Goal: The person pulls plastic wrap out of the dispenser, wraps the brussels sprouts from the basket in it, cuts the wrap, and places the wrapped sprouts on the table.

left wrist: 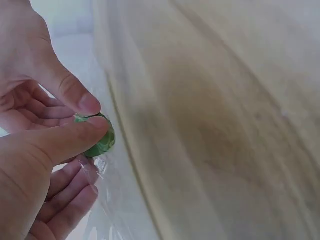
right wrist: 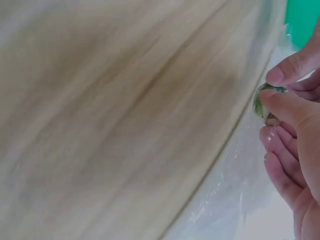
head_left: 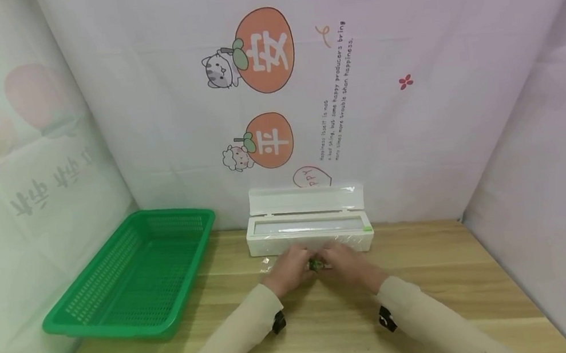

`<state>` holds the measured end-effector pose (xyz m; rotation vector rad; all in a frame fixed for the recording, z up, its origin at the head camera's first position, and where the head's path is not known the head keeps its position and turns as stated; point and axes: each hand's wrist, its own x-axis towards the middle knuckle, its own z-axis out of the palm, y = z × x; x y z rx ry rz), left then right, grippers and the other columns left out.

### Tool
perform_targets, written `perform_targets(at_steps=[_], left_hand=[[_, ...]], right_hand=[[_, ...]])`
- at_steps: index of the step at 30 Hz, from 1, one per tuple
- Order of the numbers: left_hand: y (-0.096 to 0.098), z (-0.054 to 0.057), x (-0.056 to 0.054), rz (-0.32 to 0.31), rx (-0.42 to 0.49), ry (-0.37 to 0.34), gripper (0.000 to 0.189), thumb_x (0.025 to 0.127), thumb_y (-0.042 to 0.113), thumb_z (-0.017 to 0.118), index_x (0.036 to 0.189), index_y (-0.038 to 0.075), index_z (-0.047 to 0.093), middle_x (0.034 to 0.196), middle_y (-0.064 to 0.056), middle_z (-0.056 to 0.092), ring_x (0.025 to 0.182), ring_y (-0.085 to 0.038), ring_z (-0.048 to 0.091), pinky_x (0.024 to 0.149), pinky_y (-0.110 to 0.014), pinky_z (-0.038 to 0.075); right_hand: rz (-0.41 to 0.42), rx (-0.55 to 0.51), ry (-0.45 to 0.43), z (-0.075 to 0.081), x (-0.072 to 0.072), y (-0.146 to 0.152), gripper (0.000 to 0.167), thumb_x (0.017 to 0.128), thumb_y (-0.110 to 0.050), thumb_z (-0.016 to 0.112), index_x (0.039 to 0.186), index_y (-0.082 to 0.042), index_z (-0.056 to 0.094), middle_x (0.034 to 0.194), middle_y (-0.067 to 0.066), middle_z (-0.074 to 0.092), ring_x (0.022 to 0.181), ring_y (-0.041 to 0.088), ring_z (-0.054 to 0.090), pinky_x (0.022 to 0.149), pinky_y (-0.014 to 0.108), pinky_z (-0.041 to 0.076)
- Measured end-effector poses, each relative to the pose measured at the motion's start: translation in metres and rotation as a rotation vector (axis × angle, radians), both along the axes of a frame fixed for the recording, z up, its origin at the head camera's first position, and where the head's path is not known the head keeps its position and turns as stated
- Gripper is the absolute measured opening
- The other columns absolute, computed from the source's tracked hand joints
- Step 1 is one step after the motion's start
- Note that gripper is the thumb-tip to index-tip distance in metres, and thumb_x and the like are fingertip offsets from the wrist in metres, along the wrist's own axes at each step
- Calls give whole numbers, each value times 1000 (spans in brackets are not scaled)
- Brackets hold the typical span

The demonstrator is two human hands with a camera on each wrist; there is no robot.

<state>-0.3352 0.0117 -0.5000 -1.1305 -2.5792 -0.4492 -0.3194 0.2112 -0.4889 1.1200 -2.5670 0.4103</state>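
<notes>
In front of the cling film box, my left hand (head_left: 291, 269) and right hand (head_left: 342, 261) meet over a small green leafy vegetable (head_left: 316, 264). Clear plastic film (left wrist: 102, 175) clings around it and trails below, seen in the left wrist view. The left thumb (left wrist: 75, 140) presses on the vegetable's near side, its other fingers curled beneath. From the opposite side the right thumb (right wrist: 287, 105) pinches it as well, fingers bent under the film. Most of the vegetable is hidden behind the thumbs. The white cling film box (head_left: 310, 241) stands with its lid (head_left: 306, 200) raised.
A green plastic basket (head_left: 169, 275) stands at the left of the wooden table (head_left: 430, 299). Printed white cloth (head_left: 404, 146) rises behind the box and along both sides. A scrap of clear film (head_left: 265, 263) shows by the box's front left corner.
</notes>
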Motion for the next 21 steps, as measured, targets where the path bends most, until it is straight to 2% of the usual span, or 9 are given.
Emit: perform_targets(at_steps=[5,10,14,21], left_hand=[[-4,16,18,-30,-27,43,26,87,24,89,108,14,79,100,-1,76,93,-15,72,84,-28,62],[-5,29,29,-50,-60,83,20,89,21,87,105,14,77,97,0,74,91,-15,71,83,-27,61],[-5,36,36,-40,-85,81,17,92,20,84,105,12,77,94,-1,71,88,-14,67,77,-26,59],[-6,42,45,-21,-118,153,19,93,23,83,106,11,76,93,-1,70,87,-14,67,75,-24,58]], right_hand=[[-22,63,-8,22,19,-1,19,86,-9,86,102,-6,75,94,5,77,86,17,73,76,26,63],[11,69,-28,38,27,-3,16,86,-10,87,97,-6,76,88,4,76,77,10,69,69,19,58],[30,53,-31,43,31,-3,14,85,-7,87,93,-5,76,85,4,75,73,8,66,66,17,56],[27,43,-54,49,36,-4,14,85,-7,87,92,-6,75,85,3,75,75,11,68,67,15,56]])
